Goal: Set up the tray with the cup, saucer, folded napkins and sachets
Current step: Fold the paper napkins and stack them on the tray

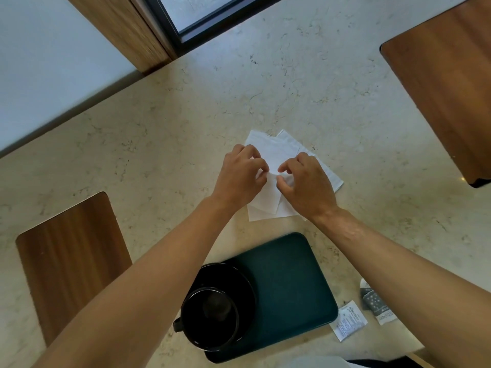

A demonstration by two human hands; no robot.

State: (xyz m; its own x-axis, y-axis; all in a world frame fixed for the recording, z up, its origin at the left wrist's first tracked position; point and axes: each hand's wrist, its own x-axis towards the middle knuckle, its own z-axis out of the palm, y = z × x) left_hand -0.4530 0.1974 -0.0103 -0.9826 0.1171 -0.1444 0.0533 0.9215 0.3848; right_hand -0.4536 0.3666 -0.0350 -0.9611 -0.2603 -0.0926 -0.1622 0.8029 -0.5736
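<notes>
A pale stone tabletop fills the view. Nearer the person than the fingers sits a dark green tray carrying a black saucer and cup. Under the fingers lie white paper napkins. The left hand and right hand pinch one napkin's middle, fingers curled nearly closed. Thin, limp and easily torn, it is best held by edges. Two sachets lie nearer, rightward, off the tray.
</notes>
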